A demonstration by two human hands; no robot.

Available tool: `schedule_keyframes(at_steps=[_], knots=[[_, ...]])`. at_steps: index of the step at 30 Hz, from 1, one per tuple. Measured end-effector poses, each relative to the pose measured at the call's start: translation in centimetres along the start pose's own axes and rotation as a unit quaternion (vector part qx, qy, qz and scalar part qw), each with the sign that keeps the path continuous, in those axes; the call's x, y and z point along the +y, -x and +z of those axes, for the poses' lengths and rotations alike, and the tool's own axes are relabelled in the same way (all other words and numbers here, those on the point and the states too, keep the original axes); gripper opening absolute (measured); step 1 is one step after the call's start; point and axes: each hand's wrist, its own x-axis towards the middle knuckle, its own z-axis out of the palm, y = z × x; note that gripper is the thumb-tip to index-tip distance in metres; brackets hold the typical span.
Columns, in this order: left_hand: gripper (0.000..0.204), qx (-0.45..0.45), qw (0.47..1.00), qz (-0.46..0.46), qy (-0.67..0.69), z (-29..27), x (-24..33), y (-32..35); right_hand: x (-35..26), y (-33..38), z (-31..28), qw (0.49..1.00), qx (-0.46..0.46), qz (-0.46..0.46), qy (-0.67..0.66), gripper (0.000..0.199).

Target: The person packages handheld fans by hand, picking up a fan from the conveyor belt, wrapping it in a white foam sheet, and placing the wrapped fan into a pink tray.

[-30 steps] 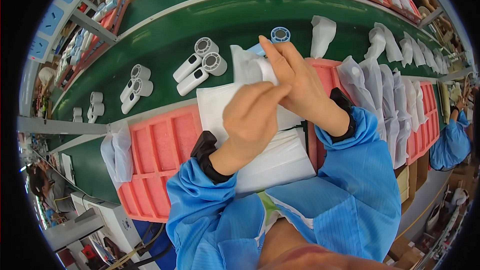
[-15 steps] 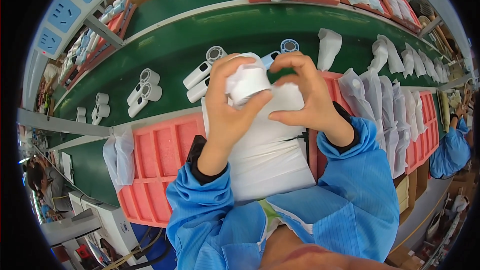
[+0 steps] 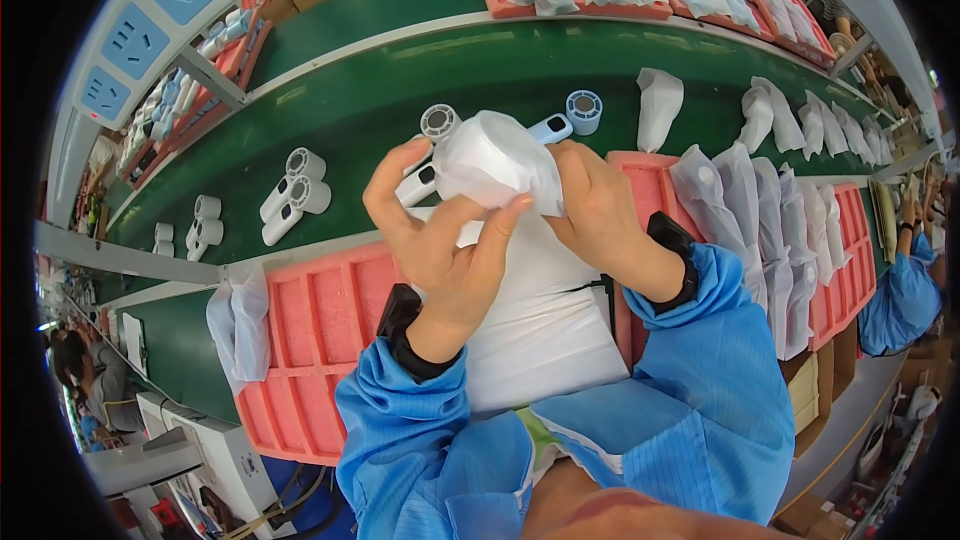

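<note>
A thin white bag (image 3: pixel 495 158), bulging round a rounded thing inside, is held up over the bench in front of me. The thing inside is covered. My left hand (image 3: pixel 445 255) grips the bag's lower left side with its thumb laid across the lower edge, and the index finger points away to the upper left. At the bag's right side, my right hand (image 3: pixel 612 215) pinches the edge. Below both hands lies a stack of flat white bags (image 3: pixel 540 345). Just behind the held bag are a white handheld fan (image 3: pixel 439 122) and a blue handheld fan (image 3: pixel 583 112).
Red divided trays flank the stack: the left tray (image 3: pixel 320 305) carries bagged items (image 3: pixel 238 325) at its left edge, the right tray (image 3: pixel 850 275) a row of them (image 3: pixel 765 230). More white fans (image 3: pixel 303 185) stand on the green belt (image 3: pixel 370 70). A co-worker (image 3: pixel 905 285) is at far right.
My right hand has moved from open beside the bag to pinching its right edge. The bag now covers the white cylinder seen before. My left index finger has lifted off it.
</note>
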Motion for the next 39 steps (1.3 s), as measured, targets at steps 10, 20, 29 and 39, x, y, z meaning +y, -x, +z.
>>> schedule_keyframes(at_steps=[10,20,29,39], knots=[[0.017,0.071,0.896,-0.335,0.281,-0.6,-2.9,-1.1,2.8,-1.1,-3.5,0.922,-0.195,0.130,-0.310,0.045],[0.032,-0.326,0.927,-0.183,-0.015,5.1,-1.6,5.9,19.0,-1.2,3.2,0.898,0.010,0.327,0.296,0.046],[0.023,-0.328,0.937,-0.058,-0.107,6.0,-3.1,7.9,19.4,-1.6,4.8,0.968,-0.016,0.230,0.101,0.069],[0.011,-0.271,0.856,-0.379,0.224,2.0,-5.8,5.6,11.2,-3.0,-2.1,0.915,0.118,0.288,-0.255,0.056]])
